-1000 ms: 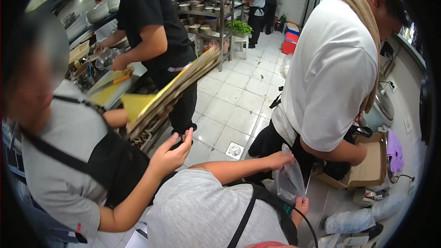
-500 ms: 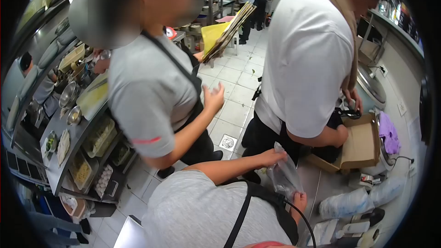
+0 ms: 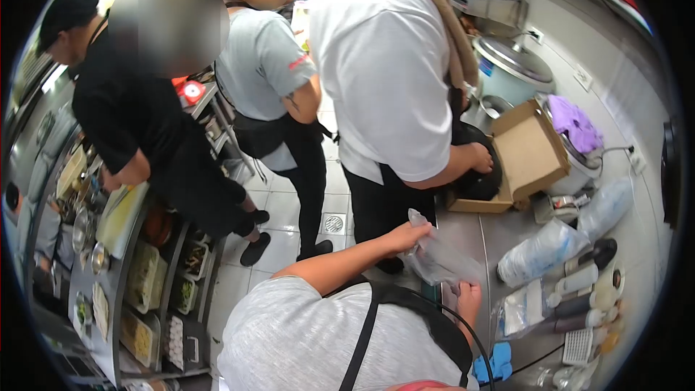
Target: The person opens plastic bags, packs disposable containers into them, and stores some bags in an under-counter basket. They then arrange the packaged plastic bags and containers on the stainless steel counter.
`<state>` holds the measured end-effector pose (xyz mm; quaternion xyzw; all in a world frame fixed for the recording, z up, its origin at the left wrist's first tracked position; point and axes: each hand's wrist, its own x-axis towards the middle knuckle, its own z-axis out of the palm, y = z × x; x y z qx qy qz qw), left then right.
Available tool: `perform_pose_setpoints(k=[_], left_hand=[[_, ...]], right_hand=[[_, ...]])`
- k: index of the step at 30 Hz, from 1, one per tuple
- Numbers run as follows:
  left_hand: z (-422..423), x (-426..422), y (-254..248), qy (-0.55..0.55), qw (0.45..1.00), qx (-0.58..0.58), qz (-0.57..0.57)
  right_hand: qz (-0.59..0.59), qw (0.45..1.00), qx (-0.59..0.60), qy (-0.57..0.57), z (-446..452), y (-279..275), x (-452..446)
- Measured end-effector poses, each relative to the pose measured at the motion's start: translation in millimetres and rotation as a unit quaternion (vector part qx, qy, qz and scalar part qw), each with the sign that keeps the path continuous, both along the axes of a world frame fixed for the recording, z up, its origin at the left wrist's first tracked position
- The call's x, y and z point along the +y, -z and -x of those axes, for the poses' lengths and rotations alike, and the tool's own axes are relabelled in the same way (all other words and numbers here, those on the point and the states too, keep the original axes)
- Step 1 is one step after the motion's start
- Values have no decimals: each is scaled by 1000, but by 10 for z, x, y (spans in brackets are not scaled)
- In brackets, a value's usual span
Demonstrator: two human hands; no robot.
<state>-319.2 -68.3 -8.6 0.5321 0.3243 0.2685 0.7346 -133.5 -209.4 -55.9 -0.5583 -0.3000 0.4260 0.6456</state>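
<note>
A clear plastic bag (image 3: 443,259) is stretched between my two hands over the metal counter. My left hand (image 3: 411,237) is closed around the bag's upper end. Lower down, my right hand (image 3: 469,300) pinches its other end, the fingers partly hidden. The bag looks limp, and I cannot make out anything inside it. Just past the bag, an open cardboard box (image 3: 537,146) sits on the counter, where a co-worker's hand (image 3: 476,158) rests on a black item (image 3: 478,177) at the box.
Stacked plastic-wrapped cups (image 3: 543,252), bottles (image 3: 578,280) and a blue cloth (image 3: 494,363) lie along the counter. A co-worker in a white shirt (image 3: 384,65) stands close ahead. Others stand in the aisle by the shelves holding food tubs (image 3: 147,275). A lidded pot (image 3: 514,65) stands at the back.
My view has swung toward the counter. The bag stays in both hands. The grey-shirted co-worker is farther down the aisle, and a person in black now shows at left.
</note>
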Motion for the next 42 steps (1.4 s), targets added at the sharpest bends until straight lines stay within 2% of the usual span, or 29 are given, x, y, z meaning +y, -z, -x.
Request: perform_pose_setpoints(k=[3,6,9,10,11,15,17,19,21,28,34,40,42], left_hand=[[-82,35,112,30,999,-3,12],[-74,72,113,94,993,-4,76],[74,-27,-369,225,922,-237,208],[100,-24,-424,250,887,-299,249],[134,65,-416,324,837,-365,246],[136,245,-181,198,875,-260,358],[302,290,64,123,893,-254,351],[428,253,252,81,899,-276,329],[539,263,348,54,904,-299,301],[1406,330,354,-25,912,-343,223],[1995,294,329,-87,917,-348,176],[2249,288,301,-117,917,-351,152],[2247,300,306,-117,915,-352,155]], right_hand=[[8,999,-22,35,-53,40,-114],[-9,999,26,29,-134,263,-152],[16,995,72,60,84,-24,-60],[7,995,86,53,111,-14,-31],[-1,994,98,44,140,35,9],[-30,996,84,25,429,-5,181],[56,997,-43,-25,514,-19,235],[88,984,-141,-66,715,-169,377],[19,977,-183,-109,1051,-366,505],[-2,930,-183,-319,1932,-363,1204],[-7,879,-163,-448,2574,-364,1536],[-2,856,-125,-502,2749,-377,1577],[-6,864,-117,-490,2650,-333,1620]])
